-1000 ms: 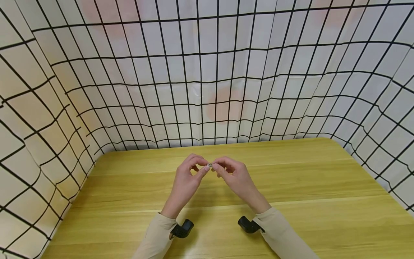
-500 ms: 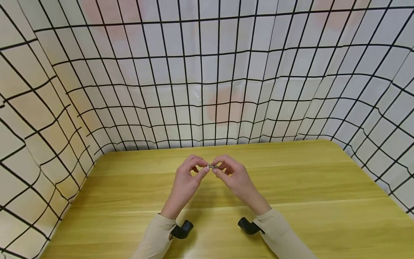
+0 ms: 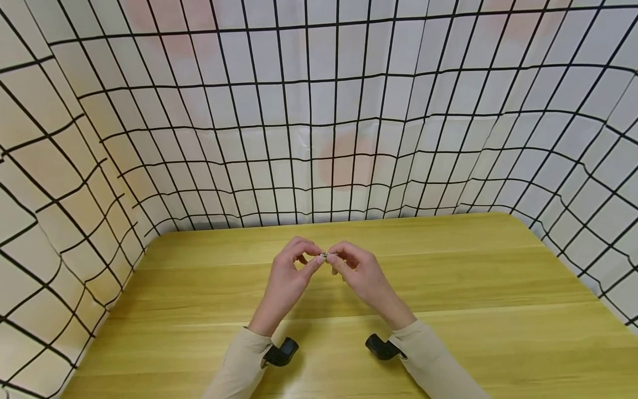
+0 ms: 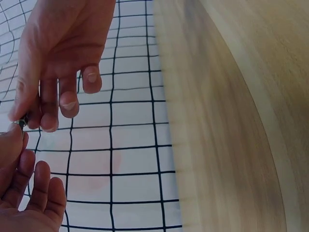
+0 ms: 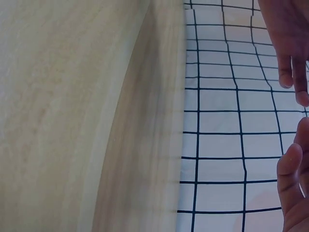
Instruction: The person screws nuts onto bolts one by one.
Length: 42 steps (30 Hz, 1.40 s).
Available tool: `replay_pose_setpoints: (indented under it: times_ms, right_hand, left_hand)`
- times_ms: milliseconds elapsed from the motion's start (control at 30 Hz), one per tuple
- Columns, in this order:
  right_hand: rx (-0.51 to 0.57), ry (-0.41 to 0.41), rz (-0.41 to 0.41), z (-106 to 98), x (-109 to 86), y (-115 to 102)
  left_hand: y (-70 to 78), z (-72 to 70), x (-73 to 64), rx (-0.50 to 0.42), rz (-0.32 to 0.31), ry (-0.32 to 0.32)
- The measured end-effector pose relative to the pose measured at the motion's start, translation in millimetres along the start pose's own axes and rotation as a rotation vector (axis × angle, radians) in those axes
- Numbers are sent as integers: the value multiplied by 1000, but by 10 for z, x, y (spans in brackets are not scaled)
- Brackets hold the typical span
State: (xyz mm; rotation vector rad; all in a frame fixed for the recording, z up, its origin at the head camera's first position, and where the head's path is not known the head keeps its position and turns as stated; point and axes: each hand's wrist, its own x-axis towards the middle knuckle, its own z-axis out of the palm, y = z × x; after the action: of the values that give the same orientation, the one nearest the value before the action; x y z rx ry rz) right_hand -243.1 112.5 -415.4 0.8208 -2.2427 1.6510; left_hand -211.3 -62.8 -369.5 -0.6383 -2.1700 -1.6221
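Observation:
A small, slim silvery metal piece [image 3: 324, 255] lies crosswise between the fingertips of both hands, above the far part of the table. My left hand [image 3: 289, 272] pinches its left end between thumb and index finger. At its right end, the thumb and index finger of my right hand [image 3: 362, 272] close on it. In the left wrist view the metal piece [image 4: 23, 121] is a dark glint at the left edge, mostly covered by fingertips. The fingertips hide most of its shape, so I cannot tell its kind. The right wrist view cuts off the pinching fingertips.
A wooden table [image 3: 199, 310] with light grain spreads beneath both hands. Behind it and along both sides rises a white sheet with a black grid [image 3: 344, 111]. A black wrist camera [image 3: 281, 352] sits by the left sleeve, another wrist camera [image 3: 382, 347] by the right.
Half a second ago the right fingers stood slightly parted and more of the metal piece showed; now they have closed around its right end again. The left hand has stayed in place.

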Motion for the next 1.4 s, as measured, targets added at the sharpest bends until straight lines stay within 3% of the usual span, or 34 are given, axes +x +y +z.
replay_pose_setpoints:
  times_ms: [333, 467, 700, 1400]
  right_hand:
    - [-43, 11, 52, -22, -30, -27]
    - [-52, 15, 17, -41, -21, -64]
    - [-80, 29, -101, -65, -7, -371]
    - [-97, 48, -92, -57, -14, -411]
  left_hand:
    - [1, -10, -16, -13, -15, -15]
    - [-1, -19, -12, -3, -17, -12]
    - [-4, -21, -4, -3, -9, -13]
    - [20, -17, -12, -25, 20, -12]
